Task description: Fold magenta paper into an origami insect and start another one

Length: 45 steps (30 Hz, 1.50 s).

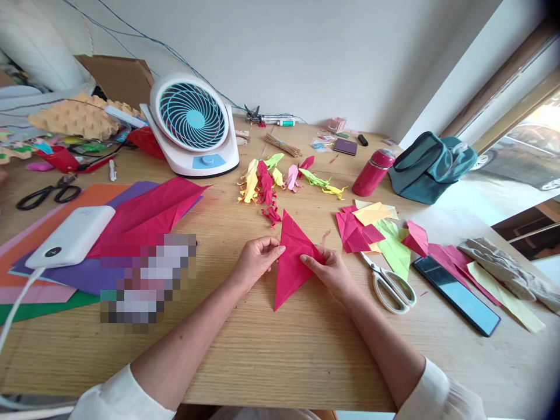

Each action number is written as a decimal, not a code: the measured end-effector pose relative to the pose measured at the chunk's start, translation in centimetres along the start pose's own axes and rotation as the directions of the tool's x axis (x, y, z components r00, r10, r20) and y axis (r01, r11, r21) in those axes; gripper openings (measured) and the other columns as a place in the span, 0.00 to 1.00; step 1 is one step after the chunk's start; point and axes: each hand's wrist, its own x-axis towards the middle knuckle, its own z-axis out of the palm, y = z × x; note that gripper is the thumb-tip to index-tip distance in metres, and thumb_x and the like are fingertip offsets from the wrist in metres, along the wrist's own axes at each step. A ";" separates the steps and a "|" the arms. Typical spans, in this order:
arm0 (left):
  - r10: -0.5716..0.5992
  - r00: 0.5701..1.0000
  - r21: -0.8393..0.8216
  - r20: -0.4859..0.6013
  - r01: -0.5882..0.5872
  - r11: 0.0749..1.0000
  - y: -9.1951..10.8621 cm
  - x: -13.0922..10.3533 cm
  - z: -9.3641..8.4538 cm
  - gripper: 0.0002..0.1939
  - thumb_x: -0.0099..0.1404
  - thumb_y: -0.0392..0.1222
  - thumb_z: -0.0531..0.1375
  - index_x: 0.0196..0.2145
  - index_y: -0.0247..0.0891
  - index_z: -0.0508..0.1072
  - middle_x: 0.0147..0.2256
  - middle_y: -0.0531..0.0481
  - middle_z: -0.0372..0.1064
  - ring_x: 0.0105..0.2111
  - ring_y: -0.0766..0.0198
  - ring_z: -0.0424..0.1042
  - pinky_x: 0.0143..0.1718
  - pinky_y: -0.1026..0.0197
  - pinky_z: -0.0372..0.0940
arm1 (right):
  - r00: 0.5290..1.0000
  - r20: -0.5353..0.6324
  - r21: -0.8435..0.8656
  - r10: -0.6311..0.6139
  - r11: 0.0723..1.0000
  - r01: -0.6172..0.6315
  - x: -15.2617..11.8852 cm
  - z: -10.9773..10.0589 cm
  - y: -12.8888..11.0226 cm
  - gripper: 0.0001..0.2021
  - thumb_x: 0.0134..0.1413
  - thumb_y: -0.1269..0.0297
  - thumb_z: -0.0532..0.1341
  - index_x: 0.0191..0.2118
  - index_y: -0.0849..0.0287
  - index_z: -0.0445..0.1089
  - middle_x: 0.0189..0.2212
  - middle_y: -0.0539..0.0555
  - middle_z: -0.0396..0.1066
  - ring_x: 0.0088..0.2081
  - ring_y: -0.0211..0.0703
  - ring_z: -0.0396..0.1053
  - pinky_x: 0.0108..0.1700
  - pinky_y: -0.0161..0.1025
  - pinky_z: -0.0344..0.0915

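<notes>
A creased red paper triangle point(294, 265) is held above the wooden table between my two hands. Its left edge is pinched by my left hand point(260, 256), thumb on top and fingers curled behind. On the right corner, my right hand point(328, 269) grips the sheet with the thumb on its face and the fingers hidden underneath. Just beyond the triangle lies a small folded red paper figure point(272, 216). Further back are several folded paper figures point(265, 182) in red, yellow, green and pink.
White-handled scissors point(394, 290), a phone point(457, 296) and folded papers point(356, 230) lie right. Behind them stand a red bottle point(373, 172) and a teal bag point(431, 169). Left are coloured sheets point(144, 210), a power bank point(72, 236), black scissors point(48, 193) and a fan point(192, 125).
</notes>
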 end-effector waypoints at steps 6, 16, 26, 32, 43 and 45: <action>0.041 0.995 0.028 -0.085 -0.039 0.999 -0.1 0.1 -0.1 0.13 0.58 0.50 0.62 0.26 0.37 0.70 0.22 0.57 0.62 0.22 0.71 0.59 0.21 0.68 0.53 | 0.997 -0.077 0.010 0.021 1.000 -0.020 0.3 -0.2 0.4 0.18 0.47 0.47 0.71 0.28 0.57 0.71 0.24 0.49 0.69 0.27 0.38 0.62 0.32 0.36 0.61; 0.115 0.993 0.024 0.034 -0.116 0.993 -0.4 0.1 0.0 0.11 0.60 0.48 0.62 0.31 0.37 0.70 0.27 0.53 0.71 0.26 0.67 0.68 0.30 0.65 0.62 | 0.986 -0.159 0.092 0.048 0.995 -0.034 0.3 0.2 0.1 0.21 0.41 0.45 0.72 0.26 0.57 0.69 0.22 0.47 0.66 0.26 0.37 0.59 0.30 0.36 0.58; 0.130 0.991 0.015 -0.014 -0.130 0.991 -0.4 0.2 -0.1 0.09 0.60 0.46 0.62 0.30 0.38 0.69 0.25 0.55 0.68 0.25 0.68 0.66 0.29 0.66 0.60 | 0.982 -0.190 0.107 0.008 0.994 0.013 0.4 0.2 -0.1 0.19 0.42 0.47 0.73 0.30 0.56 0.70 0.24 0.48 0.69 0.27 0.38 0.62 0.32 0.37 0.61; 0.154 0.988 0.041 -0.006 -0.154 0.987 -0.3 0.2 0.0 0.06 0.60 0.43 0.60 0.31 0.38 0.70 0.27 0.55 0.68 0.28 0.67 0.67 0.33 0.65 0.61 | 0.971 -0.239 0.075 -0.005 0.997 0.024 0.5 0.2 0.2 0.21 0.41 0.44 0.72 0.30 0.54 0.68 0.26 0.50 0.70 0.29 0.41 0.65 0.34 0.39 0.64; 0.237 0.971 0.250 -0.015 -0.226 0.941 -0.4 -0.3 0.5 0.07 0.62 0.40 0.58 0.27 0.39 0.65 0.23 0.58 0.59 0.25 0.69 0.59 0.29 0.67 0.55 | 0.977 -0.211 0.026 0.041 0.999 -0.036 0.6 -0.6 0.5 0.20 0.43 0.47 0.72 0.30 0.57 0.68 0.25 0.48 0.69 0.26 0.37 0.62 0.30 0.36 0.60; 0.250 0.968 0.259 -0.008 -0.240 0.936 -0.2 -0.5 0.5 0.07 0.62 0.40 0.57 0.27 0.39 0.66 0.23 0.58 0.59 0.25 0.69 0.59 0.29 0.67 0.55 | 0.982 -0.186 0.018 0.046 0.999 -0.044 0.5 -0.7 0.2 0.20 0.43 0.47 0.72 0.30 0.57 0.68 0.26 0.49 0.70 0.28 0.38 0.64 0.31 0.37 0.61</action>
